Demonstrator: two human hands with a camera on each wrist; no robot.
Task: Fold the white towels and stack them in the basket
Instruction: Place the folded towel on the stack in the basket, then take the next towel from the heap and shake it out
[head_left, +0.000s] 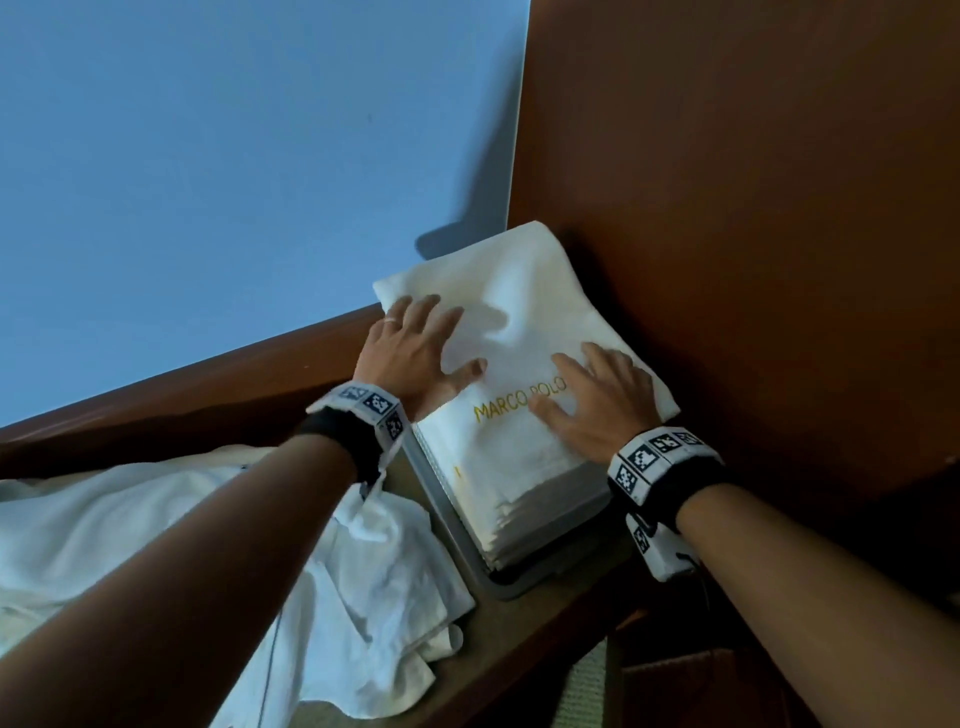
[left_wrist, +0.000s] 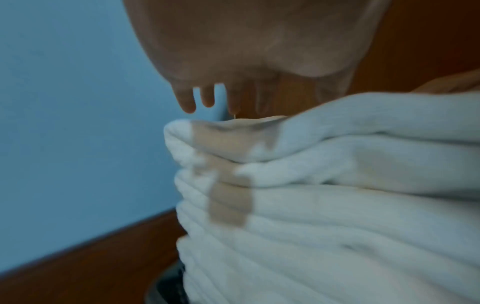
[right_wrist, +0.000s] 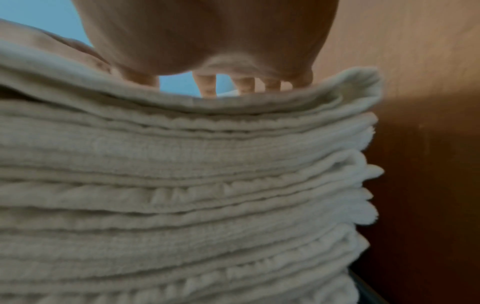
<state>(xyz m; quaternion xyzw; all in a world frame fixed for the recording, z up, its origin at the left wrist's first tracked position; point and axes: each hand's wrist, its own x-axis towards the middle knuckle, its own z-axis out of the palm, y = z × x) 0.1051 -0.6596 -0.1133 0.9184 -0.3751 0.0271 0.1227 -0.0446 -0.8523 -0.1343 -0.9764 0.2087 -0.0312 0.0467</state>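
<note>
The top folded towel (head_left: 524, 332) caps a tall stack (right_wrist: 182, 185) in the grey basket (head_left: 457, 525), its 3 o'clock edge hard against the brown panel (head_left: 753, 208). My left hand (head_left: 415, 353) and right hand (head_left: 597, 400) press flat on it, fingers spread wide. Unfolded towels (head_left: 208, 519) lie heaped at 8 o'clock.

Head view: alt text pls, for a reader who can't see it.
Both hands, left hand and right hand, press flat with spread fingers on the top towel, marked MARCO POLO, of a tall folded stack in a grey basket in a wooden corner. Unfolded white towels lie in a heap to the left.
</note>
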